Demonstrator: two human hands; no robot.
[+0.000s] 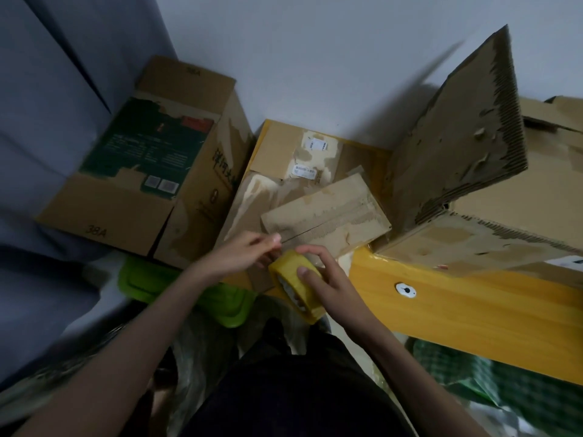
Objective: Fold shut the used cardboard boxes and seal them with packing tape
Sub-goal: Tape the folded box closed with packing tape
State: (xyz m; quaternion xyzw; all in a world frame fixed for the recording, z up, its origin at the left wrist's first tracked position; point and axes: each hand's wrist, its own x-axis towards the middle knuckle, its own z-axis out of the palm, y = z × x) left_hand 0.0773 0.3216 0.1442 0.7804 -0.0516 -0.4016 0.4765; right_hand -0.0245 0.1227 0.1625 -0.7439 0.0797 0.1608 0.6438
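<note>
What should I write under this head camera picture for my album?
Right hand grips yellow packing tape roll; left hand pinches at its edge.

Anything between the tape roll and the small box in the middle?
Nothing visible. The right hand holds the tape roll just in front of the middle box; the left hand pinches at the roll's near edge. Open air lies between.

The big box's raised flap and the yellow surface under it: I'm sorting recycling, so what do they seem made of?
The raised flap looks like corrugated cardboard, matte brown: its torn edge shows fluting, and patches of the facing are peeled off. The yellow surface appears to be glossy lacquered wood or wood-look laminate: faint grain lines and a soft sheen show, though which of the two cannot be told.
</note>
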